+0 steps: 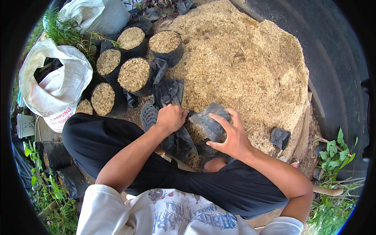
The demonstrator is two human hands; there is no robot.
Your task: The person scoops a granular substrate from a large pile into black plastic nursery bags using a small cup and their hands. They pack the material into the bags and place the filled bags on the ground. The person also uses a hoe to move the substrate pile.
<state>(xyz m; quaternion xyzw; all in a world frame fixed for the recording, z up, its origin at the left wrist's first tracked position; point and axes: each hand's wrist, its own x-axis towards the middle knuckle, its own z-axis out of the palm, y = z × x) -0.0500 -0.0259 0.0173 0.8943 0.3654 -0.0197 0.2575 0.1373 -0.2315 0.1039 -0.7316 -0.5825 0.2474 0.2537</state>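
Note:
My right hand [235, 133] holds a dark grey, dusty plastic container [211, 122] tilted over the ground, thumb and fingers spread around its side. Just left of it, my left hand [171, 118] is closed with its knuckles up. Its fingertips pinch dark plastic that looks like the edge of a black plastic bag [183, 140], crumpled between my feet. What the left fingers grip is partly hidden. A big heap of pale sawdust-like material [243, 66] spreads ahead of both hands.
Several black grow bags [166, 42] filled with the same material stand at the left. Beside them is an open white sack [74, 74]. Loose black plastic [168, 92] lies ahead of my left hand, and a small black bag [280, 138] lies right. Leafy plants [338, 150] grow at the right edge.

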